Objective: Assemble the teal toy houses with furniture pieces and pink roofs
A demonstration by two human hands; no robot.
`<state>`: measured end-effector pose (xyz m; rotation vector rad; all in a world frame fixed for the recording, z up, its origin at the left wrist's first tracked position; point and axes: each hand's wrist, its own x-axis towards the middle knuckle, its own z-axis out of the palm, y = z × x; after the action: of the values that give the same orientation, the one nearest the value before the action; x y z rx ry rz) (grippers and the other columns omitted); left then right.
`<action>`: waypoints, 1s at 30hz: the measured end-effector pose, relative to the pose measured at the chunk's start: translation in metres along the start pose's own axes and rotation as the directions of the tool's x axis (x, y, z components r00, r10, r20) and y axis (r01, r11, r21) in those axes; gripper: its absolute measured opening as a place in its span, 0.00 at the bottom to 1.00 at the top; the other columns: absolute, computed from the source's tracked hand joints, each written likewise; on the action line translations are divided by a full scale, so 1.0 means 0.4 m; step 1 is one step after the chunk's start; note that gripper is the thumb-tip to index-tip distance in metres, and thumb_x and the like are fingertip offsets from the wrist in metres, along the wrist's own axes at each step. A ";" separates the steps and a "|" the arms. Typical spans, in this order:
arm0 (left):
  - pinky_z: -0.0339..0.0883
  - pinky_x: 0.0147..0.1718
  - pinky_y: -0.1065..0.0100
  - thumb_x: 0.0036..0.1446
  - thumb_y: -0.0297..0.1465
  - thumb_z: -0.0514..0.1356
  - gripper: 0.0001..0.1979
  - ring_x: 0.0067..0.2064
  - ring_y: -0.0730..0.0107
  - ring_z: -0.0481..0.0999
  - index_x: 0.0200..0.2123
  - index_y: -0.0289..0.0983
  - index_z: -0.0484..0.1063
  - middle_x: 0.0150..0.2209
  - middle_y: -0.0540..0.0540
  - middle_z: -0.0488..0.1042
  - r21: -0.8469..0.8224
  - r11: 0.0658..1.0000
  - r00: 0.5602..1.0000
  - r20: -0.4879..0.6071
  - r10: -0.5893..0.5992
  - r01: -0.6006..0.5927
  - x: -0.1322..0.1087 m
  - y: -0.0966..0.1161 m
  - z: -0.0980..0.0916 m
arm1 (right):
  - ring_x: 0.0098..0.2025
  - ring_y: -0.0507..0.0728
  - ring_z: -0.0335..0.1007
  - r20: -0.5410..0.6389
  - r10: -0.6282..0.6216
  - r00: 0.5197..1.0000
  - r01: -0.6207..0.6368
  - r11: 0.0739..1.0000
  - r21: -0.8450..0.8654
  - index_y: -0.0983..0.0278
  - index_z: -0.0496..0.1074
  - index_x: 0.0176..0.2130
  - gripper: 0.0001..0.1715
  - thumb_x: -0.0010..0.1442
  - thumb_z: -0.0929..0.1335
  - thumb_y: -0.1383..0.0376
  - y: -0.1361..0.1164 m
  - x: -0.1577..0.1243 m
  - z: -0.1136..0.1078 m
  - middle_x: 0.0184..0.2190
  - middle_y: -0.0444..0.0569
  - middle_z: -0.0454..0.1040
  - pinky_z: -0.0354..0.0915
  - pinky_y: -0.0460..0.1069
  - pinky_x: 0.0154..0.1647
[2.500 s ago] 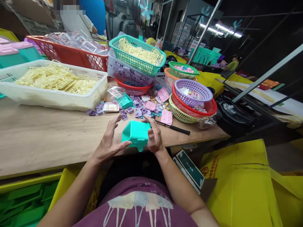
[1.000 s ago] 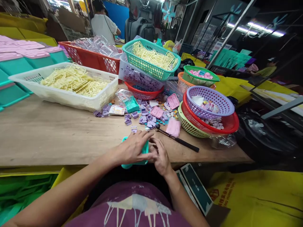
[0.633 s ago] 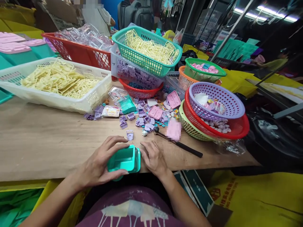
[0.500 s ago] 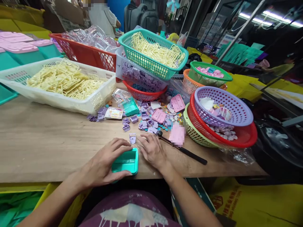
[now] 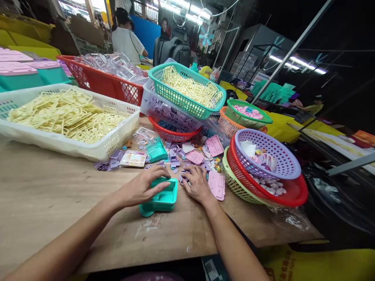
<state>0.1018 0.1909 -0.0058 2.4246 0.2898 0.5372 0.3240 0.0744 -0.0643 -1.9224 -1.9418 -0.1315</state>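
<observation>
A small teal plastic box (image 5: 163, 198) lies open side up on the wooden table (image 5: 43, 195). My left hand (image 5: 143, 188) is curled over its left half and grips it. Just right of the box, my right hand (image 5: 197, 185) reaches into a scatter of small purple plastic parts (image 5: 175, 160), its fingers bent down among them; whether they hold a piece is hidden. A pink flat lid (image 5: 217, 184) lies right beside that hand.
A white crate of cream frames (image 5: 61, 117) stands at the left. Stacked baskets (image 5: 187, 91) sit behind the parts; a purple basket in a red one (image 5: 265, 164) is at the right. A red crate (image 5: 99, 80) and a standing person (image 5: 126, 37) are farther back.
The teal box was turned open side up and pushed farther onto the table. My right hand left the box and moved forward into the purple parts. My left hand stayed on the box.
</observation>
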 end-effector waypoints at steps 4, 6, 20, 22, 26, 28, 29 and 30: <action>0.69 0.41 0.64 0.66 0.41 0.51 0.18 0.42 0.62 0.76 0.44 0.38 0.75 0.42 0.42 0.77 -0.055 0.990 0.992 -0.019 -0.129 0.127 0.078 -0.063 -0.028 | 0.55 0.59 0.63 -0.062 0.074 0.995 -0.073 0.997 0.016 0.60 0.75 0.38 0.05 0.63 0.67 0.65 0.025 0.005 0.006 0.50 0.48 0.74 0.49 0.58 0.59; 0.68 0.38 0.64 0.63 0.40 0.53 0.17 0.39 0.62 0.76 0.43 0.37 0.76 0.41 0.41 0.77 0.017 0.990 0.990 0.005 -0.140 0.140 0.120 -0.097 -0.024 | 0.54 0.59 0.63 -0.071 0.077 0.994 -0.077 0.997 0.006 0.60 0.75 0.39 0.06 0.63 0.67 0.66 0.032 0.008 0.012 0.49 0.48 0.74 0.49 0.58 0.58; 0.66 0.41 0.63 0.59 0.37 0.61 0.09 0.40 0.62 0.73 0.40 0.39 0.74 0.38 0.43 0.76 0.118 0.979 0.986 -0.004 0.169 -0.168 -0.005 -0.011 -0.065 | 0.57 0.63 0.59 0.080 -0.121 0.989 0.125 0.991 -0.047 0.61 0.72 0.46 0.13 0.66 0.63 0.60 -0.028 0.052 0.012 0.49 0.54 0.74 0.42 0.62 0.61; 0.66 0.42 0.59 0.56 0.39 0.64 0.13 0.41 0.58 0.72 0.42 0.39 0.74 0.39 0.42 0.75 0.244 0.941 0.971 0.110 0.214 -0.235 -0.063 0.004 -0.057 | 0.57 0.62 0.59 0.121 -0.165 0.979 0.168 0.986 -0.016 0.60 0.72 0.47 0.13 0.65 0.64 0.61 -0.020 0.052 0.013 0.49 0.53 0.74 0.42 0.62 0.61; 0.64 0.45 0.54 0.58 0.39 0.60 0.16 0.46 0.52 0.70 0.47 0.39 0.72 0.43 0.39 0.76 0.452 0.842 0.949 0.241 0.200 -0.293 -0.125 0.001 -0.032 | 0.56 0.63 0.60 0.120 -0.131 0.984 0.135 0.990 -0.030 0.59 0.72 0.51 0.15 0.67 0.64 0.62 -0.006 0.059 0.021 0.50 0.54 0.74 0.46 0.63 0.59; 0.63 0.41 0.56 0.62 0.35 0.56 0.10 0.43 0.54 0.70 0.42 0.38 0.73 0.39 0.40 0.76 0.492 0.820 0.945 0.281 0.168 -0.292 -0.133 -0.006 -0.026 | 0.57 0.64 0.59 0.136 -0.126 0.983 0.136 0.989 -0.066 0.60 0.73 0.49 0.14 0.67 0.63 0.60 -0.006 0.067 0.026 0.50 0.55 0.74 0.46 0.64 0.58; 0.63 0.39 0.57 0.63 0.33 0.54 0.09 0.41 0.56 0.70 0.38 0.38 0.72 0.36 0.41 0.75 0.493 0.823 0.943 0.299 0.145 -0.283 -0.133 -0.007 -0.025 | 0.58 0.65 0.59 0.146 -0.138 0.980 0.151 0.985 -0.081 0.61 0.74 0.47 0.14 0.68 0.64 0.60 -0.008 0.070 0.028 0.49 0.56 0.74 0.46 0.64 0.58; 0.62 0.37 0.59 0.64 0.32 0.52 0.10 0.39 0.58 0.70 0.35 0.38 0.72 0.34 0.42 0.74 0.482 0.835 0.944 0.307 0.121 -0.264 -0.133 -0.005 -0.025 | 0.59 0.65 0.58 0.150 -0.151 0.977 0.167 0.981 -0.096 0.62 0.75 0.45 0.13 0.68 0.64 0.60 -0.010 0.073 0.029 0.49 0.56 0.74 0.46 0.64 0.59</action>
<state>0.0497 0.1803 -0.0162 3.0405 0.0725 0.2242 0.3184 0.1054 -0.0639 -1.8872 -2.2260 -0.1515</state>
